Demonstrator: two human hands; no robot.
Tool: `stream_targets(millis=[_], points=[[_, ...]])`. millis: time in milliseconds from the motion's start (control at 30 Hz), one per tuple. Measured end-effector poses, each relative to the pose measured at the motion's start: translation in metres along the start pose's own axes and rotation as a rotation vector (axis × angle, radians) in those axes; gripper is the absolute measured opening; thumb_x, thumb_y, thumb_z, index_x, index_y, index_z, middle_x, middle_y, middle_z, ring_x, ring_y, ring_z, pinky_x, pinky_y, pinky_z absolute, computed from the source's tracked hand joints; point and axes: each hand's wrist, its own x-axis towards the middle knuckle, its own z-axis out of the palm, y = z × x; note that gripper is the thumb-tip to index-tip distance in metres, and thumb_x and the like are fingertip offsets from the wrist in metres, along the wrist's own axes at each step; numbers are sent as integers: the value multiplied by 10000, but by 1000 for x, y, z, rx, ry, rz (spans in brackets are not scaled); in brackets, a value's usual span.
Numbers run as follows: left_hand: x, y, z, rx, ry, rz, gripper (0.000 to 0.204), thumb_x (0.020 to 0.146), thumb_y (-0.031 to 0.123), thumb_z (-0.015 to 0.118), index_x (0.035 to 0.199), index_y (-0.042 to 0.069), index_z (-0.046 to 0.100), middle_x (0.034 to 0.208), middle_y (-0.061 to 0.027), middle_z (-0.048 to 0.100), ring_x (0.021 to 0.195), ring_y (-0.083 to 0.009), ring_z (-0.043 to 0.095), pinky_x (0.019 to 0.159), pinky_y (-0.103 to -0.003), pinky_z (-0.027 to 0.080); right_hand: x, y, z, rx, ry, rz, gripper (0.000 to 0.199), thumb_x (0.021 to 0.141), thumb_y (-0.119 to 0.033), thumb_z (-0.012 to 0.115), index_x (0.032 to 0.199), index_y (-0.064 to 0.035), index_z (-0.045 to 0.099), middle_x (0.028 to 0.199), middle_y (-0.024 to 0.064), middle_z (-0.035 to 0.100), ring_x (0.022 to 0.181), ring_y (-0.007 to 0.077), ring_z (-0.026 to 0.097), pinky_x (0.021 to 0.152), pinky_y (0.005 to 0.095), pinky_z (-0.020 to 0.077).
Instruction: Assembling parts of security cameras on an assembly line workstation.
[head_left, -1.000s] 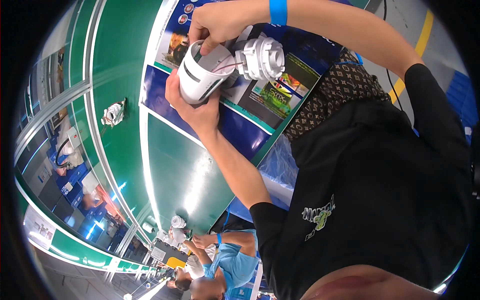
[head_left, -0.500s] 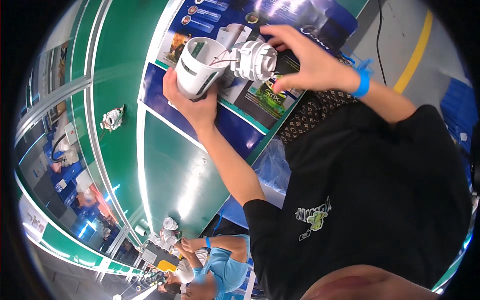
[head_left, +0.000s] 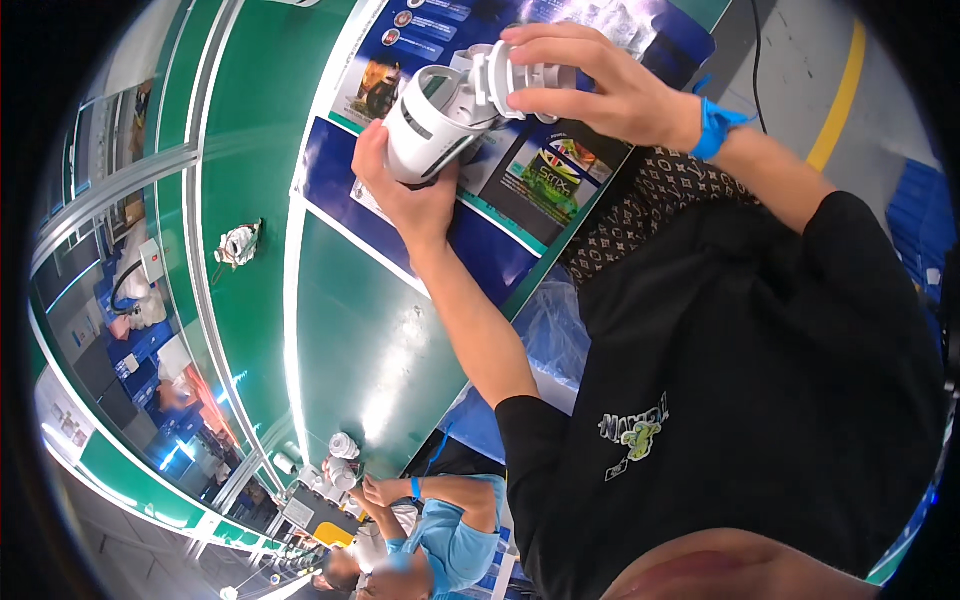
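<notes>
A white cylindrical housing (head_left: 415,140) with dark slots in its side is tilted, its open end facing up and to the right. My left hand (head_left: 418,208) wraps round its lower part, thumb and fingers on either side. At the open end sits a white plastic inner assembly (head_left: 492,82) with a round flange, partly over the rim. My right hand (head_left: 620,95), a blue band at its wrist, grips this assembly from the right. How far the assembly reaches into the housing is partly hidden.
Beneath my hands a printed poster sheet (head_left: 380,200) covers part of the green table (head_left: 360,330). A small white part with wires (head_left: 239,245) lies to the left. Down the bench, a person in a light blue shirt (head_left: 460,540) handles similar white parts (head_left: 342,460).
My right hand has closed on the inner assembly, which has turned and come up against the housing's open end. My left hand has shifted slightly right with the housing.
</notes>
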Motion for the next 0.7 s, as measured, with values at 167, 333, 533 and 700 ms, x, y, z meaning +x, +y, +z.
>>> stream_targets(millis=[167,333,533,700], points=[[-4,10,3,-187,14,-30,873,491,23,836,1252,123,420,1262,-147,472,1189,-312,469,1027,-402,363,19,5,-5,363,-190,-23,428,855,-53,629,1256,-175,541,1365,124,394,1295,353,409,1059,422,411],[-1,18,4,-222,-35,-4,870,490,21,840,1254,116,435,1260,-143,487,1171,-313,485,1008,-396,386,28,12,-13,322,-293,-8,451,850,-48,636,1262,-208,547,1401,115,379,1310,345,386,1075,400,393],[-5,21,10,-169,-65,30,859,498,27,850,1259,102,457,1257,-159,507,1158,-333,494,998,-412,393,8,1,-8,499,-269,243,827,731,-95,772,1439,-142,347,1506,123,262,1389,342,246,1121,430,322],[-1,26,15,-174,-39,51,864,516,58,857,1273,112,444,1270,-162,495,1177,-332,476,1004,-414,380,-11,-3,-6,783,-73,707,821,735,-252,806,1410,-49,387,1348,98,430,1265,221,454,1043,361,410]])
